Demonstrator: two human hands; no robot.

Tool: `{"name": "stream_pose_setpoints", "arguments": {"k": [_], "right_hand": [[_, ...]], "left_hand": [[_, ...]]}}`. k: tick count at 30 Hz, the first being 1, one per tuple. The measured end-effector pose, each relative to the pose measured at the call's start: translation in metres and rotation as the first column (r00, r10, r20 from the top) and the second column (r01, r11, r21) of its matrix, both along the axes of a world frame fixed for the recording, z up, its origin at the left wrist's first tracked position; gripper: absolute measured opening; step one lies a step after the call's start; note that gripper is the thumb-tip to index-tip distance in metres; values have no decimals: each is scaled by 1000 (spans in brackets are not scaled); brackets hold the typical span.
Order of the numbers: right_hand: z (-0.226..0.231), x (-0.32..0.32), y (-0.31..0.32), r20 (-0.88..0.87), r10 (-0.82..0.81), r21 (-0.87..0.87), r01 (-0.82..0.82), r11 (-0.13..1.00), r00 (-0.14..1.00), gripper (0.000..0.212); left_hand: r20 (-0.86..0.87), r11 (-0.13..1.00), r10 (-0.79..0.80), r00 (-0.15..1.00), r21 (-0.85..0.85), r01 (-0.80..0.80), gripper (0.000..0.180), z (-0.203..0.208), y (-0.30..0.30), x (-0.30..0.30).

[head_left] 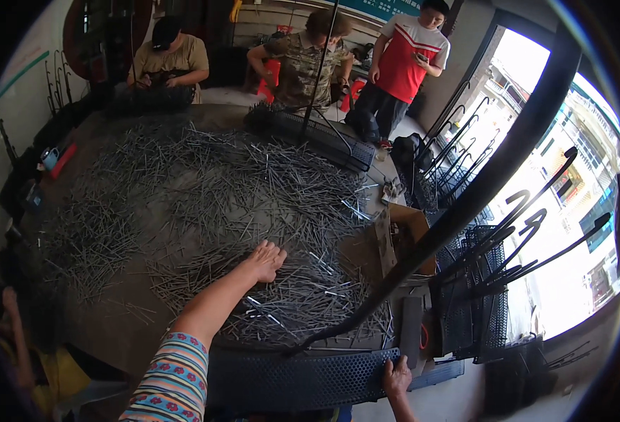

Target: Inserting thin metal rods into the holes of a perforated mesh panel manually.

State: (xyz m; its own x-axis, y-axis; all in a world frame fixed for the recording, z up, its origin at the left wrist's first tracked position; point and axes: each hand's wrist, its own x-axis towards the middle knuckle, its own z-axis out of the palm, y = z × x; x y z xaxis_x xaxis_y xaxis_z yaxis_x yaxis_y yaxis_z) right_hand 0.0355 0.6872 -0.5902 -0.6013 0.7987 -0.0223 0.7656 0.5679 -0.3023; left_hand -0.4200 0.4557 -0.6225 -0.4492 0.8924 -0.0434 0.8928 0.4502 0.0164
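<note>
Over the heap of thin grey metal rods [296, 306] on the table, my left hand [266, 261] reaches out with its fingers curled down. Its fingertips are hidden, so what they hold, if anything, does not show. My right hand [396, 376] grips the right end of a long black perforated metal basket [303, 382] at the table's near edge, thumb on the rim. A thick black bent bar [457, 218] rises from near this basket and crosses the view toward the upper right.
Another black perforated basket [317, 137] lies on the far side. An open cardboard box [412, 228] stands at the right, near hooked black bars [528, 232] and more mesh baskets. People [173, 60] sit or stand across the table; a person's arm [16, 330] shows at lower left.
</note>
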Motion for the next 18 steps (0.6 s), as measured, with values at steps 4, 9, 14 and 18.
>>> {"name": "stream_pose_setpoints", "arguments": {"k": [4, 9, 14, 18], "right_hand": [[8, -6, -3, -3, -9, -3, 9, 1000, 1000, 39], [8, -6, 1, -7, 4, -24, -4, 1000, 1000, 38], [13, -8, -1, -21, -9, -41, 8, 999, 1000, 36], [14, -6, -1, -32, -12, -50, 11, 999, 999, 36]], "left_hand": [[-11, 985, -39, 999, 169, 40, 44, -8, -14, 3], [-23, 1000, -3, 1000, 31, 3, 45, 3, -10, 12], [139, 995, 80, 987, 48, -88, 49, 9, -18, 22], [160, 965, 185, 970, 156, -210, 50, 1, -21, 25]]}}
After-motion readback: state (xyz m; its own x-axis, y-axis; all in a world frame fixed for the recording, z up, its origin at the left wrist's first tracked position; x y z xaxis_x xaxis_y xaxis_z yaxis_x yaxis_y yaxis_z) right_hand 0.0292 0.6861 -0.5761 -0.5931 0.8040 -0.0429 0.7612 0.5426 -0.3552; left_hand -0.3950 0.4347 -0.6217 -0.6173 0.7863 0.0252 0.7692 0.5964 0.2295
